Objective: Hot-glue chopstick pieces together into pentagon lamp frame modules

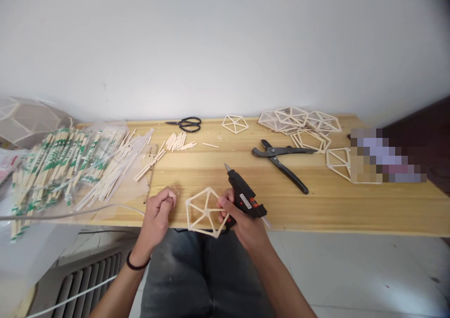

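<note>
My right hand (242, 219) is closed, with thumb and finger pinching the right side of a pentagon stick frame (206, 211) with spokes that meet in the middle. The same hand also grips a black hot glue gun (246, 193), whose nozzle points up and to the left. Left of the frame and apart from it, my left hand (160, 212) is curled with its fingers pressed together. Faint thin strands show by its fingertips; what the fingers hold, if anything, cannot be made out.
Black scissors (190, 123), short cut sticks (176, 141) and long-handled pliers (284, 163) lie on the wooden table (211, 161). Finished frames (298, 118) are stacked at the back right. Wrapped chopsticks (56, 168) cover the left end, where a cable (105, 208) crosses.
</note>
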The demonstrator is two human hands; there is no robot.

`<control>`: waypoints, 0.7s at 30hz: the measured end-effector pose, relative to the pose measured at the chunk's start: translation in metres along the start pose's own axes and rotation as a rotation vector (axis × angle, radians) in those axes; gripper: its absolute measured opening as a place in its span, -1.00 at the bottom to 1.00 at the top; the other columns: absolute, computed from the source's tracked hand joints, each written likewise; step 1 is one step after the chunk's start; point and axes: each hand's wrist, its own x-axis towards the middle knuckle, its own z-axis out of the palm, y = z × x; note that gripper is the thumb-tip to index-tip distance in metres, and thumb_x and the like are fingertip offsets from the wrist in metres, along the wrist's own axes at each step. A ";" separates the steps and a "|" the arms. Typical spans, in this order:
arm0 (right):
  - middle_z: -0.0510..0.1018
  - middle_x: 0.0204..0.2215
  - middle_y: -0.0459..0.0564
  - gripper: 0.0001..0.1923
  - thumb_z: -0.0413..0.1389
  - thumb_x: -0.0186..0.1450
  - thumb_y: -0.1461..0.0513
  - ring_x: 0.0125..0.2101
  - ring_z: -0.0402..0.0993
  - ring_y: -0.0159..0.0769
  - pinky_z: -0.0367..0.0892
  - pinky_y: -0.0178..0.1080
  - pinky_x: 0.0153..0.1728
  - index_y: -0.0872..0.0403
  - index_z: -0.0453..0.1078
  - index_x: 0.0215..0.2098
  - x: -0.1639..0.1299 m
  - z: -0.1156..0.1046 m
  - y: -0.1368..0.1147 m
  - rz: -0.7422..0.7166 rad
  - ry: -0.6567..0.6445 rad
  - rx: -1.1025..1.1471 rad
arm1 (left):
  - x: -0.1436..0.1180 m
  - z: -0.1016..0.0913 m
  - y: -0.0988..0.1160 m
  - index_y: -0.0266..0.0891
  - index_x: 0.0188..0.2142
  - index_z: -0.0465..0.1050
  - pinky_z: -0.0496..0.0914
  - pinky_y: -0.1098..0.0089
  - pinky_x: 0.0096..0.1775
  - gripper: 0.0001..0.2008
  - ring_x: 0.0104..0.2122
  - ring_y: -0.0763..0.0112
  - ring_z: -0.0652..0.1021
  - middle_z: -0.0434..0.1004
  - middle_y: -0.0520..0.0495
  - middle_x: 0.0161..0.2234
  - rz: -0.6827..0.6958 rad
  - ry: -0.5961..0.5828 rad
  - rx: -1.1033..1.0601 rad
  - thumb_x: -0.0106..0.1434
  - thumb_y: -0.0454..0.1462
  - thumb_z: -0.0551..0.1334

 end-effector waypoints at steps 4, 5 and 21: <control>0.46 -0.50 -0.22 -0.52 0.52 0.13 0.03 -0.57 0.38 -0.43 0.40 -0.31 -0.50 0.00 0.30 -0.44 0.002 0.000 0.000 0.000 -0.001 0.013 | 0.004 0.002 -0.004 -0.19 -0.33 0.50 0.25 0.42 -0.47 -0.78 -0.58 0.43 0.37 0.37 0.11 -0.57 0.007 0.048 -0.030 0.41 -0.16 0.21; 0.46 -0.51 -0.22 -0.52 0.52 0.13 0.03 -0.57 0.39 -0.43 0.40 -0.31 -0.50 0.00 0.31 -0.44 0.002 -0.001 -0.001 0.001 0.001 0.026 | 0.005 0.002 -0.006 -0.20 -0.29 0.53 0.29 0.43 -0.47 -0.80 -0.57 0.44 0.41 0.42 0.10 -0.56 0.020 0.055 -0.045 0.40 -0.16 0.24; 0.48 -0.53 -0.23 -0.55 0.56 0.10 0.06 -0.52 0.45 -0.40 0.45 -0.31 -0.44 0.00 0.38 -0.44 0.002 0.000 -0.002 -0.025 0.043 0.107 | 0.003 0.002 -0.006 -0.22 -0.23 0.67 0.55 0.41 -0.34 -0.90 -0.46 0.40 0.64 0.75 -0.08 -0.38 0.106 0.076 -0.164 0.34 -0.23 0.42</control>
